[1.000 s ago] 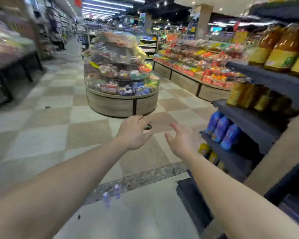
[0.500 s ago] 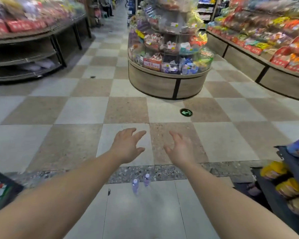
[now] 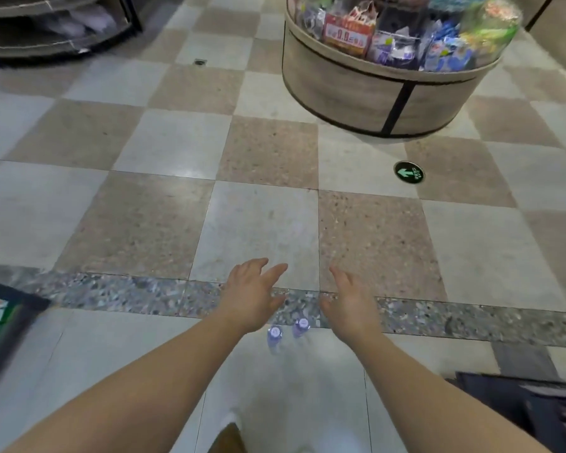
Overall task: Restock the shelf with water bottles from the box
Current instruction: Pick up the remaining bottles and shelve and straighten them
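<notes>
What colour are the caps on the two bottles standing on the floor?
Purple-blue caps, seen from above in the head view.

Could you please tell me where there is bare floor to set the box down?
The checkered tiles between the hands and the round display stand lie bare, apart from a green arrow sticker. It is crowded only right under the hands, where two water bottles stand side by side.

Empty hands — two bottles below
</notes>
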A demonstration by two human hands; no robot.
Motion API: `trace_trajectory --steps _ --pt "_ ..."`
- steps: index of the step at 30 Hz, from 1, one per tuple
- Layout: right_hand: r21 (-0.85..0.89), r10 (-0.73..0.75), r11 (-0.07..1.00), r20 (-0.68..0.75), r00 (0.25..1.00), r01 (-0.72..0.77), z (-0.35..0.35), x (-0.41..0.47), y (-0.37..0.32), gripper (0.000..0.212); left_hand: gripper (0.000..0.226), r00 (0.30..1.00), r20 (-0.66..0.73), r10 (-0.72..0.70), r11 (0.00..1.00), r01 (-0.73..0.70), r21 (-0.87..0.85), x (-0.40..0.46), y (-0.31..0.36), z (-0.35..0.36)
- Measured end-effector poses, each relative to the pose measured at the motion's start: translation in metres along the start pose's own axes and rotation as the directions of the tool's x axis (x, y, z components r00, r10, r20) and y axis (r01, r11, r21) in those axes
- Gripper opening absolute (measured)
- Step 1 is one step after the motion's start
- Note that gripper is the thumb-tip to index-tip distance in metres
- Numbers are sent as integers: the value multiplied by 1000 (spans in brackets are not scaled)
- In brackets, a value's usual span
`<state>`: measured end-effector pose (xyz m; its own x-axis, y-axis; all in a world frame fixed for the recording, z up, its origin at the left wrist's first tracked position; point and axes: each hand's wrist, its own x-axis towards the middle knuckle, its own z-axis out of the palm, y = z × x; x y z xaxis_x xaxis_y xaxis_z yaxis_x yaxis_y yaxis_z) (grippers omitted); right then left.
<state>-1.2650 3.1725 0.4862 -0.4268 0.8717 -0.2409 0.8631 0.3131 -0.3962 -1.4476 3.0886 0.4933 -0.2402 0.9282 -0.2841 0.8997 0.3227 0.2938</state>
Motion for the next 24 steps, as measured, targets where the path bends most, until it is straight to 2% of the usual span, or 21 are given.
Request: trace_trajectory --steps 5,13,16,19,21,24 --pt "-3 29 1000 75 997 -29 97 37 34 64 66 997 72 -16 1000 16 2 45 -38 92" --pt "-10 117 993 207 971 -117 270 103 135 64 70 965 260 -24 999 16 34 121 -80 301" --pt "-11 110 994 257 960 -111 337 132 164 65 80 950 311 -9 995 -21 94 152 -93 368" --pt "-24 94 996 316 944 -91 392 153 187 67 92 906 421 -33 985 -42 168 172 -106 420" --pt "16 79 996 325 943 -89 413 161 196 56 75 875 481 -60 991 -4 131 177 -113 441" --pt "84 85 990 311 947 -116 413 164 197 44 39 895 444 -37 999 28 26 177 -115 443"
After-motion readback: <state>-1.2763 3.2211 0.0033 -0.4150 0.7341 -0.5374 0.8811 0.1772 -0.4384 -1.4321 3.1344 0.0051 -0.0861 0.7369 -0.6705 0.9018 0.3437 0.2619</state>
